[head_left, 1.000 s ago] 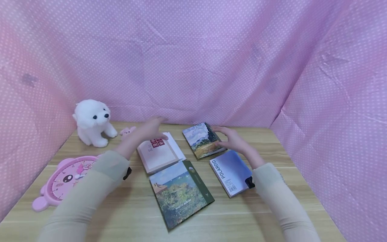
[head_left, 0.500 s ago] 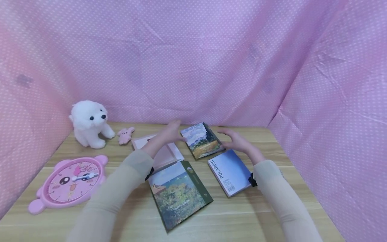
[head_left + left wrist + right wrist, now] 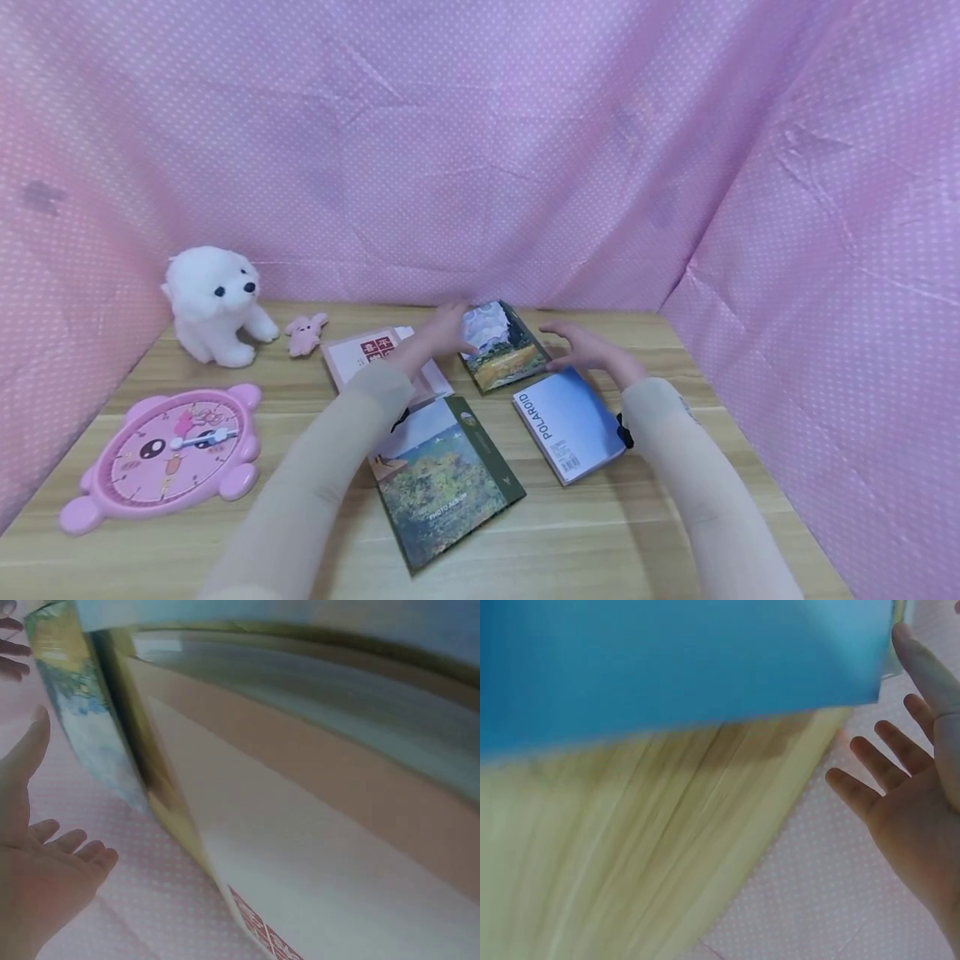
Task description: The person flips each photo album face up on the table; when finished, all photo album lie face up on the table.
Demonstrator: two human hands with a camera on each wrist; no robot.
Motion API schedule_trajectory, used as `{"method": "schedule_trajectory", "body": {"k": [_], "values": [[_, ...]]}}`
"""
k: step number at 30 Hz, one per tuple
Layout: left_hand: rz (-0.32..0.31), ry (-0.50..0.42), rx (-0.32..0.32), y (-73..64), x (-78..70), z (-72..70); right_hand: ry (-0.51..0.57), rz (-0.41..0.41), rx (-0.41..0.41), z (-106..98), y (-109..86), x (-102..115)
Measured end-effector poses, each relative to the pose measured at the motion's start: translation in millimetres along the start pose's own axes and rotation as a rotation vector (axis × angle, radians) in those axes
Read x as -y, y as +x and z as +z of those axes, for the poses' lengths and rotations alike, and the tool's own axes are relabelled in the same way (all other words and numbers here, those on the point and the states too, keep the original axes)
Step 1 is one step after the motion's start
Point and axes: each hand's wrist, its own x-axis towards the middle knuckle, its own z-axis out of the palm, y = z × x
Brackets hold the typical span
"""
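At the back of the table lies a small album with a painted landscape cover (image 3: 504,354). My left hand (image 3: 438,335) hovers at its left edge, thumb and fingers spread; the left wrist view shows the same hand (image 3: 52,877) with its palm bare. On the album's other side my right hand (image 3: 592,350) is held with thumb and fingers apart, and its palm (image 3: 915,817) carries nothing. Whether either hand touches the cover I cannot tell. Below my right hand is a blue POLAROID album (image 3: 566,425). A pale album with red characters (image 3: 352,354) lies partly behind my left forearm.
A larger green photo album (image 3: 450,492) lies in front, close to the pale one. To the left are a pink toy clock (image 3: 168,454), a white plush dog (image 3: 217,304) and a small pink toy (image 3: 305,335). Pink dotted cloth (image 3: 480,150) walls the table's back and sides.
My left hand has moved right, from over the pale album to the landscape album's left edge. The right hand has shifted only slightly. The view has turned a little to the right.
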Motion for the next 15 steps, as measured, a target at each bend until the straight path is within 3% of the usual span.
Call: {"method": "schedule_trajectory", "body": {"k": [6,11,15], "values": [[-0.023,0.021,0.035,4.5,-0.6,2.4,-0.053,-0.016,0.076,2.4,7.7,-2.4],[-0.036,0.056,0.073,7.4,1.0,5.0,-0.048,0.035,0.143,6.0,14.2,-0.3],[-0.044,0.080,0.116,10.0,0.7,5.3,-0.045,0.053,0.150,7.4,16.9,-0.6]]}}
